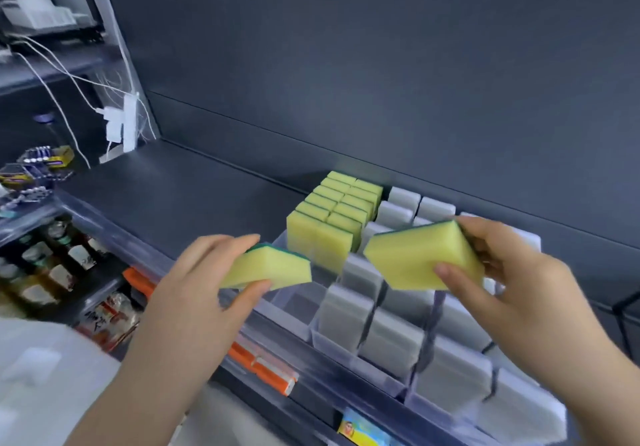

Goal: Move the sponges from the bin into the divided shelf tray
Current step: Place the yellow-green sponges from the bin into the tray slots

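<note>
My left hand (211, 272) grips a yellow sponge with a green scouring side (273, 269), held just left of the clear divided shelf tray (294, 310). My right hand (498, 272) grips a second yellow sponge (419, 258) above the tray's middle lanes. Two rows of yellow sponges (332, 217) stand on edge in the tray's left lanes toward the back. Several grey sponges (391, 335) fill the lanes to the right. The front of the left lane shows bare tray floor. The bin is out of view.
The tray sits on a dark shelf (180, 189) backed by a dark panel. Below the shelf edge are bottles (62, 258) and orange packets (263, 366). A white power strip with cables (121, 123) hangs at the left. A white surface (41, 376) lies at lower left.
</note>
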Motion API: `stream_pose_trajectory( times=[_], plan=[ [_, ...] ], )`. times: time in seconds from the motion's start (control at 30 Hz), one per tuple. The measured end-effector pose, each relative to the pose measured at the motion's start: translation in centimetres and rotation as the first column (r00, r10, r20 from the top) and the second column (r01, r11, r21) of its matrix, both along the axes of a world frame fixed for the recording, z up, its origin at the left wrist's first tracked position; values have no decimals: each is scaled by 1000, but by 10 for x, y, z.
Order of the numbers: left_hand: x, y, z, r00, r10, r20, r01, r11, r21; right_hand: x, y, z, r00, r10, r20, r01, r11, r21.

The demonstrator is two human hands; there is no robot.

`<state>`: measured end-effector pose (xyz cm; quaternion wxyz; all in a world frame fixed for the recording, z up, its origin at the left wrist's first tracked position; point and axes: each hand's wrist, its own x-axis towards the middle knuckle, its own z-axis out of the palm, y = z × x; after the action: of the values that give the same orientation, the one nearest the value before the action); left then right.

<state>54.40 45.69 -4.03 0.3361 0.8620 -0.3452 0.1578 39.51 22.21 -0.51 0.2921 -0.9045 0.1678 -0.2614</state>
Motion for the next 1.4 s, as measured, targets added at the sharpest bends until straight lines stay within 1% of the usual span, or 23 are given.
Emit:
stream_pose_trajectory(
  times=[0.07,0.13,0.27,0.33,0.5,0.57,0.7,0.87,1.0,1.07,1.23,1.4],
  plan=[
    [30,-4,1,998,-62,-15,62,998,-8,17,8,-8,998,-56,-24,56,998,1],
    [60,-7,3,985,-170,-10,170,985,-15,33,17,-12,993,-119,-16,120,993,15],
    [123,-15,10,924,-381,-29,380,924,-44,65,39,-14,965,-263,20,262,964,36],
    [151,-18,13,892,-452,-34,449,892,-57,80,51,-11,942,-336,18,334,941,52],
    [200,-27,14,827,-561,-35,559,827,-56,109,75,-13,888,-459,8,459,887,52],
    [213,-31,13,798,-601,-48,600,799,-47,117,84,-18,865,-501,-7,500,862,76],
    [232,-34,10,758,-650,-54,650,760,-17,132,97,-22,835,-549,-31,550,834,55],
    [252,-33,5,721,-689,-68,692,722,20,149,100,-18,845,-528,-90,528,849,-21],
    [261,-26,2,715,-695,-72,698,716,16,169,99,-18,887,-423,-186,404,905,-130],
    [266,-22,0,716,-694,-76,696,718,10,182,97,-22,881,-395,-262,361,917,-169],
    [273,-13,-3,721,-689,-74,691,722,2,213,91,-40,853,-347,-390,295,937,-187],
    [277,-7,-6,735,-677,-43,678,735,1,231,86,-55,819,-333,-467,266,942,-205]
  ],
)
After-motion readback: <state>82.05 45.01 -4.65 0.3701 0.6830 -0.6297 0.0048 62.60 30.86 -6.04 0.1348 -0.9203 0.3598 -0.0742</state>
